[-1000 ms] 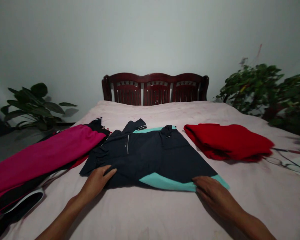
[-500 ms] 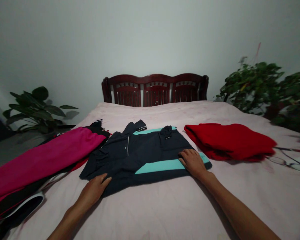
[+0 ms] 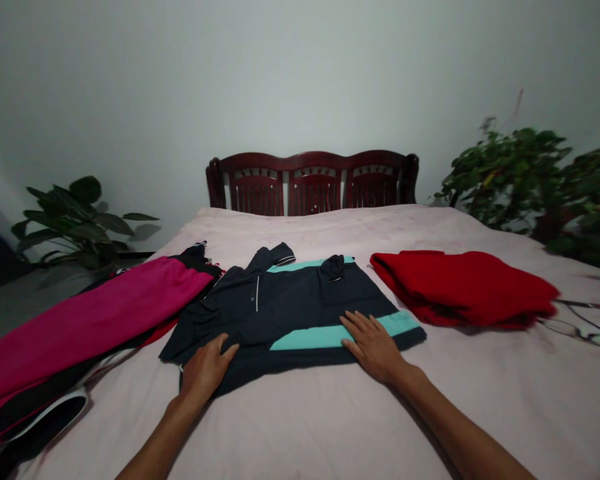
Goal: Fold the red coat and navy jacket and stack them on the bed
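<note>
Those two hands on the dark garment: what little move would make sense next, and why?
Perhaps the left hand should smooth the left end of the dark garment: the cloth there looks rumpled, while the right hand lies spread over the teal panel, where the fabric looks flatter.

One navy garment [image 3: 290, 300] — one red bundle [image 3: 465, 288], one headboard [image 3: 314, 162].

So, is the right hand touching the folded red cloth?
No: the right hand rests on the turquoise panel of the navy fabric garment.
</note>
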`<state>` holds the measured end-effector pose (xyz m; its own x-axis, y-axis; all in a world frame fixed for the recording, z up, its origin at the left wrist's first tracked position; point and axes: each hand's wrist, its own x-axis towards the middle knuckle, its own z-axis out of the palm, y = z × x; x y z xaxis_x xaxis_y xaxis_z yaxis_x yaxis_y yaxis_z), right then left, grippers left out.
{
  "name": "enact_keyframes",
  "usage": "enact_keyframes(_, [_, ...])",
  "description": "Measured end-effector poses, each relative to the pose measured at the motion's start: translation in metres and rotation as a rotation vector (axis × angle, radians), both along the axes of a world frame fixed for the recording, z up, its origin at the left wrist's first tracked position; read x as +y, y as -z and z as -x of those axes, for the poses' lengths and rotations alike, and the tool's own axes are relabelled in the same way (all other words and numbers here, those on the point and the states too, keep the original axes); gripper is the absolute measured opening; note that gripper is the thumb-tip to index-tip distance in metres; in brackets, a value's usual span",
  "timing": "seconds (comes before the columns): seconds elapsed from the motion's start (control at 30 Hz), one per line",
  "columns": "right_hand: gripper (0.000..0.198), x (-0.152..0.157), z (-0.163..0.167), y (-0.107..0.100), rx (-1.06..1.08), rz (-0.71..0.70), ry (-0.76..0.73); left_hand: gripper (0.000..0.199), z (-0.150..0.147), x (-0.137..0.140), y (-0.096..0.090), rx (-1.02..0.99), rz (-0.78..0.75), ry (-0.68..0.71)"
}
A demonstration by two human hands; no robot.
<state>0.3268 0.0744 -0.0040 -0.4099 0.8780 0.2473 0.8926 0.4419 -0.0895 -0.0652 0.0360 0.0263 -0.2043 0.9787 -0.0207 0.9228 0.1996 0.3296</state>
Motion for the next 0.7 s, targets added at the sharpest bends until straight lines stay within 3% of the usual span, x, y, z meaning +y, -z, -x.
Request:
enact_keyframes(0.17, [0.05,0.025,-0.044,-0.011,-0.021,-0.011,0.184,0.045,-0.009,-0.013,0.011,0.111,-0.099,-0.003])
enact_keyframes(0.27, [0.04,0.044,-0.04,-0.029,0.01,-0.034,0.281,0.038,-0.014,-0.02,0.015,0.14,-0.305,0.1])
enact_keyframes(0.33, [0.04,0.06,-0.023,-0.042,0.026,-0.074,0.265,0.035,-0.013,-0.022,0.02,0.151,-0.422,0.181])
enact_keyframes(0.5, [0.066,0.104,0.049,-0.073,0.007,-0.143,-0.059,0.028,-0.004,-0.022,0.032,0.149,-0.568,0.345])
enact_keyframes(0.6, [0.082,0.123,0.09,-0.079,-0.087,-0.134,-0.276,0.029,-0.002,-0.023,0.035,0.131,-0.599,0.43])
enact_keyframes(0.7, [0.075,0.134,0.115,-0.074,-0.233,-0.09,-0.408,0.033,-0.002,-0.024,0.035,0.122,-0.597,0.469])
